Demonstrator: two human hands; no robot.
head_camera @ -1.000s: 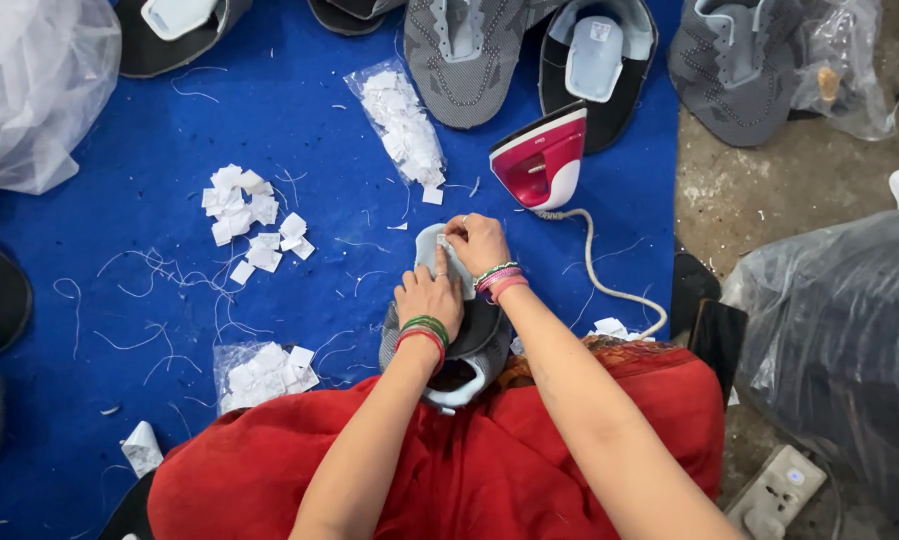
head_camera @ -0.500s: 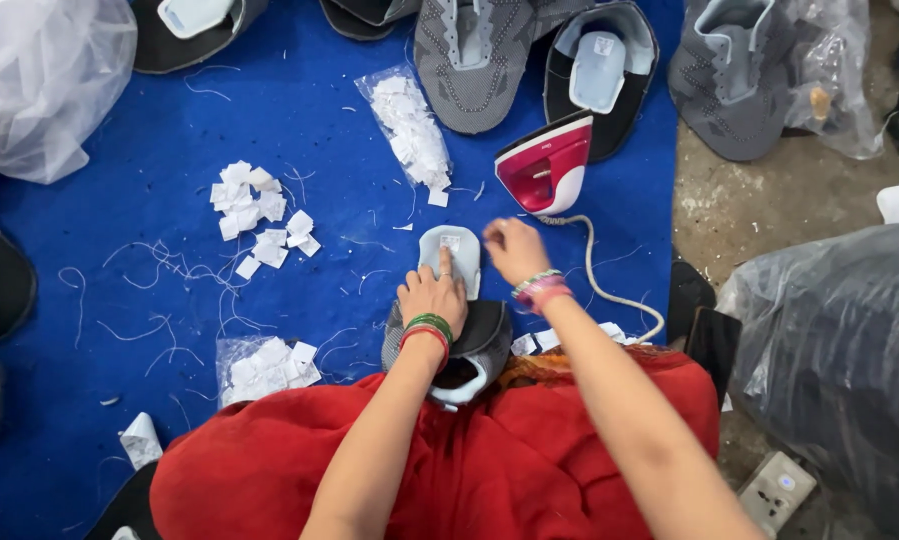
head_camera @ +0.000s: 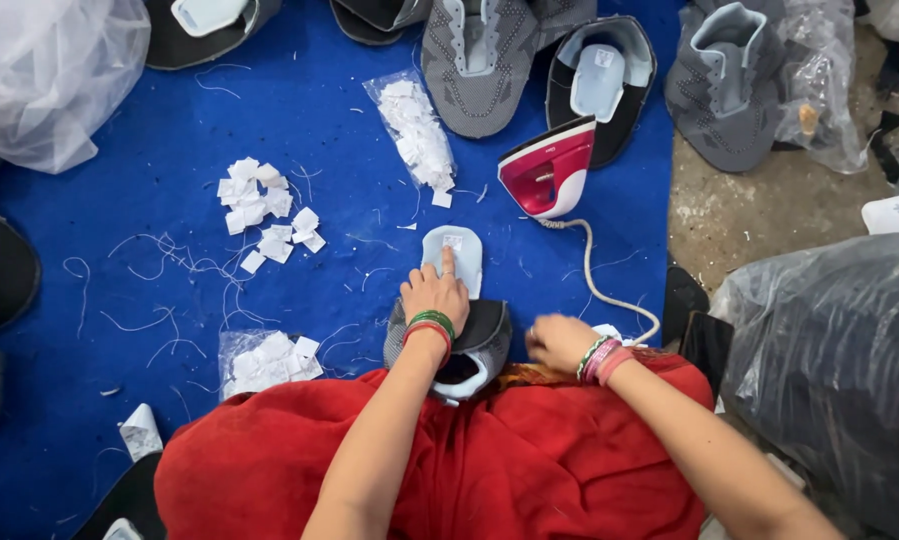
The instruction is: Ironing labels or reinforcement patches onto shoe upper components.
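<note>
A grey shoe upper (head_camera: pixel 484 335) with a pale blue tongue (head_camera: pixel 462 262) lies on the blue mat in front of my red-clad lap. My left hand (head_camera: pixel 435 293) rests flat on it, the forefinger pressing a small white label on the tongue. My right hand (head_camera: pixel 559 342) has its fingers curled at the mat's near edge, beside the shoe upper; whether it holds anything I cannot tell. A red and white iron (head_camera: pixel 550 171) stands beyond, its cord (head_camera: pixel 591 280) trailing back toward my right hand.
Loose white labels (head_camera: pixel 265 212) and two clear bags of them (head_camera: pixel 417 130) (head_camera: pixel 266 360) lie on the blue mat (head_camera: pixel 169 270). Several more grey shoe uppers (head_camera: pixel 479 60) line the far edge. Plastic bags (head_camera: pixel 49 70) (head_camera: pixel 829 350) sit at left and right.
My right hand left the tongue and drew back to the near right beside my lap. My left hand stayed on the shoe upper, with its forefinger now on the label.
</note>
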